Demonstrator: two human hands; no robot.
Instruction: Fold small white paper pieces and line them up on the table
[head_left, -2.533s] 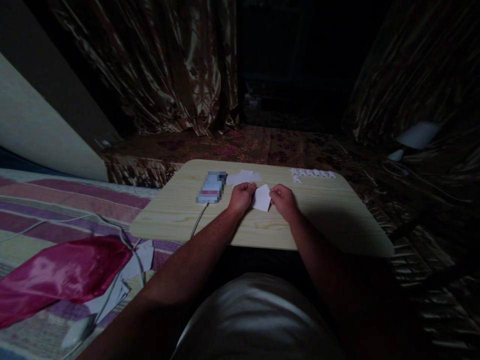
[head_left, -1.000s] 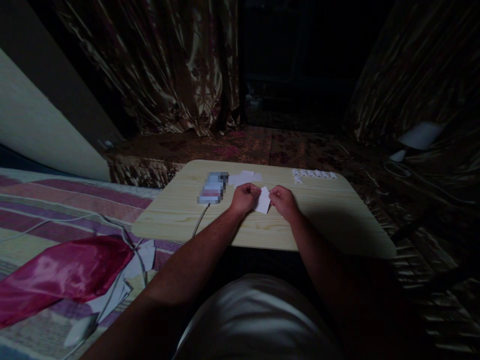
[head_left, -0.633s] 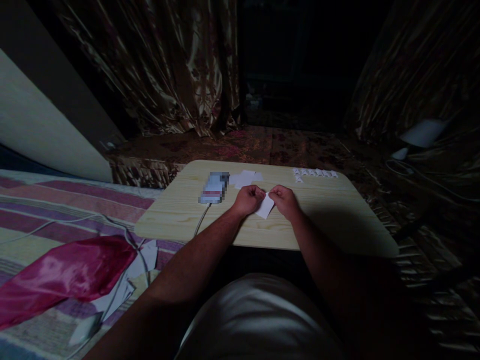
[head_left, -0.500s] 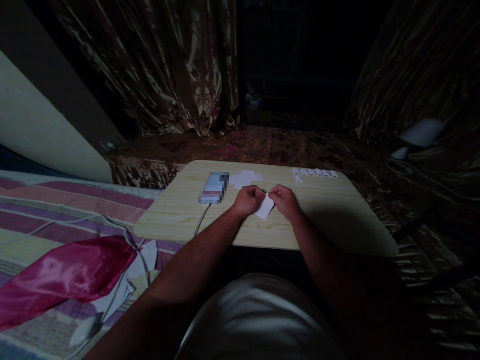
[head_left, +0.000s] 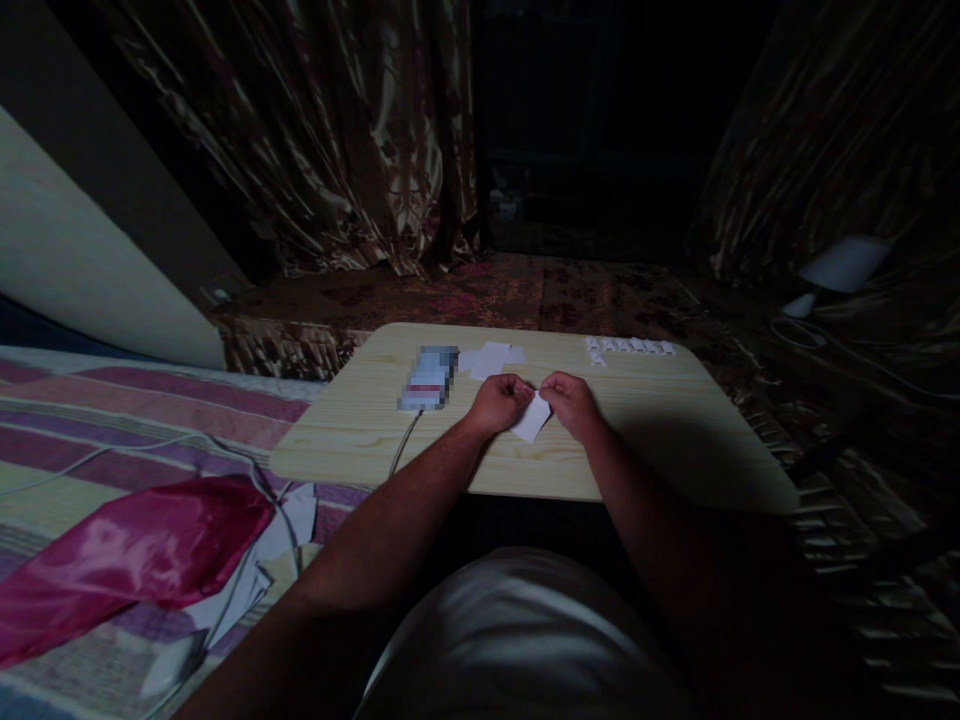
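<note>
A small white sheet of paper (head_left: 532, 419) is pinched by its far edge between both hands, just over the table. My left hand (head_left: 501, 402) is closed on its left side. From the right, my right hand (head_left: 568, 398) grips the other side, the fingertips of the two hands almost meeting. Behind the hands lie several flat white paper pieces (head_left: 492, 358), partly overlapping. At the table's far right stand several small folded white papers (head_left: 630, 346), most of them in a row.
The hands work over a light wooden table (head_left: 345, 430). A blurred-out phone (head_left: 429, 378) with a cable lies at its left. On the striped bed (head_left: 90, 400) are a shiny pink cloth (head_left: 150, 545), white papers (head_left: 238, 595) and cables. A white lamp (head_left: 847, 265) stands at right.
Both hands keep their pinch on the paper, with only a very slight shift of the fingers. The view has tilted a little; the other things lie as before.
</note>
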